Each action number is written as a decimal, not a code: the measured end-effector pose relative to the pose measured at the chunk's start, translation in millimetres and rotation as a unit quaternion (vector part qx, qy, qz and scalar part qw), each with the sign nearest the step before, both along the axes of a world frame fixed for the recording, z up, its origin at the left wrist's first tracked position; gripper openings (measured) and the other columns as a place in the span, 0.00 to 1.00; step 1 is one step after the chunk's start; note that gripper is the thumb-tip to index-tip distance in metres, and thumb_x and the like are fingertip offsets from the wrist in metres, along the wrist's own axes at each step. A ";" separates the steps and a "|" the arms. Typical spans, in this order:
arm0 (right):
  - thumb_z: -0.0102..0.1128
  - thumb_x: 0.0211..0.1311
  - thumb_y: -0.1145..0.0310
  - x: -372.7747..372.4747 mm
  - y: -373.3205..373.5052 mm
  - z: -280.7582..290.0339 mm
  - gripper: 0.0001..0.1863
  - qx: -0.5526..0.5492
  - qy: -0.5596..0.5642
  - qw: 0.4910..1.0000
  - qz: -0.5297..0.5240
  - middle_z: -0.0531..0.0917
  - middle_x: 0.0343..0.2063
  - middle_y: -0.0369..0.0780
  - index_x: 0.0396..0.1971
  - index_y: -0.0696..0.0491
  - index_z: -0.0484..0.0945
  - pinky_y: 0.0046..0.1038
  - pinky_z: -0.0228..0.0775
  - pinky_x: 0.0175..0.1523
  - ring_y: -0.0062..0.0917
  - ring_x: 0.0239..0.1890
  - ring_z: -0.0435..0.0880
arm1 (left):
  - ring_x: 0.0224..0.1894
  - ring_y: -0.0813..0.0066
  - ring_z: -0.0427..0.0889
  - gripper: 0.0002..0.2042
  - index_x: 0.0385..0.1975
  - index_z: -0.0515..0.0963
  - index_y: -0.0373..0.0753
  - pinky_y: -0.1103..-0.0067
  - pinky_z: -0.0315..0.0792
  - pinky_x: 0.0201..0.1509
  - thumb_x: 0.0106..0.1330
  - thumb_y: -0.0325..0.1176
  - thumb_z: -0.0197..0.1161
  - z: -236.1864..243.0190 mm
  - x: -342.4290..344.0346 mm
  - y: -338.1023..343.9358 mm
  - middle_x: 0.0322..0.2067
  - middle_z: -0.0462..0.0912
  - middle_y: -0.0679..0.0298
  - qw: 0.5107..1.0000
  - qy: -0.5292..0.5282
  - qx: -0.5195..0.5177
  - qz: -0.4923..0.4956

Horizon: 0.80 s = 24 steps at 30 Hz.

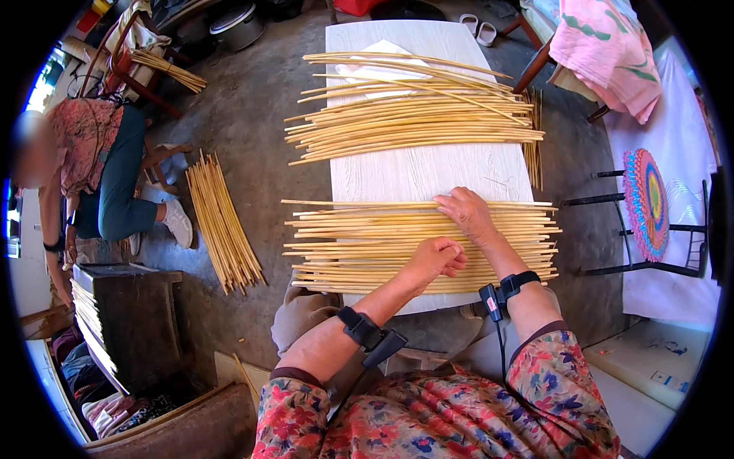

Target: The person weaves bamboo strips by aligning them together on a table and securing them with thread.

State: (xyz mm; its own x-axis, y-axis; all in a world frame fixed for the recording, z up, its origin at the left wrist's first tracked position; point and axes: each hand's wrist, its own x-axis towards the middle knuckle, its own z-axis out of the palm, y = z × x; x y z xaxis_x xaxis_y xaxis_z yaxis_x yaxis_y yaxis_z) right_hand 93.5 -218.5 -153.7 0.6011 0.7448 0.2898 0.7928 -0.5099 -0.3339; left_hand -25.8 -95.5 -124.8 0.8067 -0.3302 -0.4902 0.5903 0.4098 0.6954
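A row of thin tan cane sticks (352, 233) lies side by side across the near part of the pale wood-grain table (428, 172). My right hand (468, 213) reaches over the row, its fingers bent and closed on the farthest cane stick (367, 203). Over the middle of the same row is my left hand (437, 262), its fingers curled in, with nothing visible in them. A second spread of cane sticks (413, 126) covers the table's far half, some crossing at angles over a white cloth or sheet (386, 55).
More sticks lie on the floor (222, 222) at the left. A seated person (115, 168) is beside a dark box (138, 314). At the right stand a black-framed chair with a colourful round cushion (647, 203) and a chair draped with pink cloth (608, 53).
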 end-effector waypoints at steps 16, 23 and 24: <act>0.59 0.48 0.68 -0.8 2.1 5.1 0.12 0.003 -0.002 1.000 -0.001 0.70 0.23 0.36 0.35 0.48 0.79 0.27 0.68 0.35 0.28 0.30 0.73 | 0.34 0.74 0.77 0.11 0.37 0.73 0.31 0.80 0.73 0.36 0.66 0.33 0.49 1.1 0.2 -1.0 0.32 0.77 0.60 1.000 0.005 0.008 0.006; 0.60 0.47 0.68 -0.9 3.4 4.6 0.12 0.010 -0.013 1.000 0.000 0.70 0.22 0.36 0.35 0.49 0.80 0.27 0.67 0.34 0.27 0.29 0.72 | 0.34 0.75 0.77 0.11 0.37 0.73 0.31 0.81 0.73 0.35 0.66 0.33 0.49 2.8 0.7 -0.9 0.32 0.77 0.60 1.000 0.007 0.008 0.009; 0.60 0.47 0.68 -1.0 3.2 4.4 0.12 0.012 -0.006 1.000 0.000 0.70 0.22 0.36 0.35 0.48 0.80 0.27 0.68 0.34 0.28 0.29 0.72 | 0.34 0.75 0.77 0.11 0.37 0.73 0.31 0.81 0.72 0.35 0.65 0.33 0.49 3.0 0.9 -0.8 0.32 0.77 0.60 1.000 0.008 0.009 0.009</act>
State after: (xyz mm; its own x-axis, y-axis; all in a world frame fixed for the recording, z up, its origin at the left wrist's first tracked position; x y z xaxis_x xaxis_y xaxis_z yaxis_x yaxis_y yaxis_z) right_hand 92.5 -215.4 -149.3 0.5974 0.7376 0.3146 0.7968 -0.5019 -0.3364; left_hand -24.9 -96.3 -121.8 0.8048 -0.3071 -0.5079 0.5935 0.4080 0.6937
